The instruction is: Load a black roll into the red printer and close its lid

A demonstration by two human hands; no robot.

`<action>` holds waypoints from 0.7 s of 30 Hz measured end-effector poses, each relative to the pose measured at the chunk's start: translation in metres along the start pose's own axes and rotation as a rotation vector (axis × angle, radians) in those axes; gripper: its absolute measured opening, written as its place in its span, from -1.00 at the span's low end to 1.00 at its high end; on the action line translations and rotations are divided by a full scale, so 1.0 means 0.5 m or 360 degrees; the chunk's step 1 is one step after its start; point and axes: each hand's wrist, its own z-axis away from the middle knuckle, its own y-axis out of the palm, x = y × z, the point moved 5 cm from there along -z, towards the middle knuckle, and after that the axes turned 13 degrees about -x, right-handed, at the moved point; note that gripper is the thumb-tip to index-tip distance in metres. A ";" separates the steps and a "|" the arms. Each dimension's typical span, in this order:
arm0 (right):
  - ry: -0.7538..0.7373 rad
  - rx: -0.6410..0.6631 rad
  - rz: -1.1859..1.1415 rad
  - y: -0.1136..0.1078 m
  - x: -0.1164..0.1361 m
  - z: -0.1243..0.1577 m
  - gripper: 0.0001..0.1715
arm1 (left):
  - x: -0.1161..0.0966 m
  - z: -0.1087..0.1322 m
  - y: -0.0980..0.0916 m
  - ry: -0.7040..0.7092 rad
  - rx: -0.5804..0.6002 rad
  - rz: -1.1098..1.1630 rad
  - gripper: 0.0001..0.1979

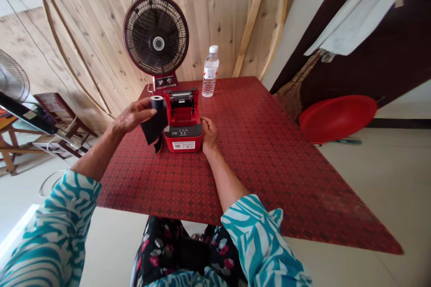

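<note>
A small red and black label printer (183, 132) stands on the table with its lid tipped up and back, so its red inner bay shows. My left hand (133, 115) grips a roll of black paper (157, 110) just left of the printer. The roll is upright with a white core at its top, and a loose black strip hangs down from it. Against the printer's right side rests my right hand (209, 134), its fingers curled around the casing; the fingertips are partly hidden behind it.
Behind the printer stands a dark red table fan (158, 40). A clear water bottle (210, 74) with a white cap is to its right. The table (269, 157) has a red patterned cover. A red basin (338, 119) leans on the right, and a wooden chair (63, 116) is at left.
</note>
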 end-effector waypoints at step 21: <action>-0.0025 0.0009 0.0030 0.012 0.023 0.002 -0.67 | 0.076 -0.137 0.179 0.0134 0.0750 -0.1526 -0.62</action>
